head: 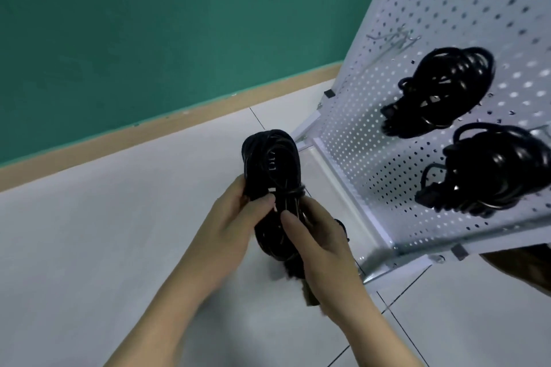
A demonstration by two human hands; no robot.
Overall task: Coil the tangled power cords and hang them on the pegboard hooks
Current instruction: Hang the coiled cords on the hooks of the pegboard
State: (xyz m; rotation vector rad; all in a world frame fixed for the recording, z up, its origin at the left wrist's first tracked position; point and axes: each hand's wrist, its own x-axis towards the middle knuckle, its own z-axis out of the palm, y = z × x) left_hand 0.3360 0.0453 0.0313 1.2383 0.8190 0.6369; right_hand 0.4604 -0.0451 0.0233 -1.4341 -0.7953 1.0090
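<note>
Hands meet mid-frame over a white tiled floor (119, 232), both on one black coiled cord (272, 176). Left hand (238, 217) wraps the bundle from its left side, thumb across the front, fingers curled round the back, gripping approx. at the bundle's waist. Right hand (316, 244) sits just right of & slightly below the left, thumb laid up the front of the coil, fingers curled behind it, so it also grips the cord. Bundle stands roughly upright btwn the two hands; its upper loop rises above the left hand, lower loop hangs under both. One strand wraps crosswise round the waist right above the right thumb. Small dark end piece, prob. a plug (310, 292), pokes out under the right wrist; too blurred to say more. White pegboard (372, 140) stands to the right of the right hand, tilted in view, on a white metal frame. Two more black coiled cords hang on it: upper hung coil (444, 89) well above & right of the right hand, lower hung coil (492, 173) just below the upper one, apart from it. Bare wire hooks (393, 43) stick out higher on the board. Beyond the left hand: tan baseboard (149, 125) & green wall (149, 24).
</note>
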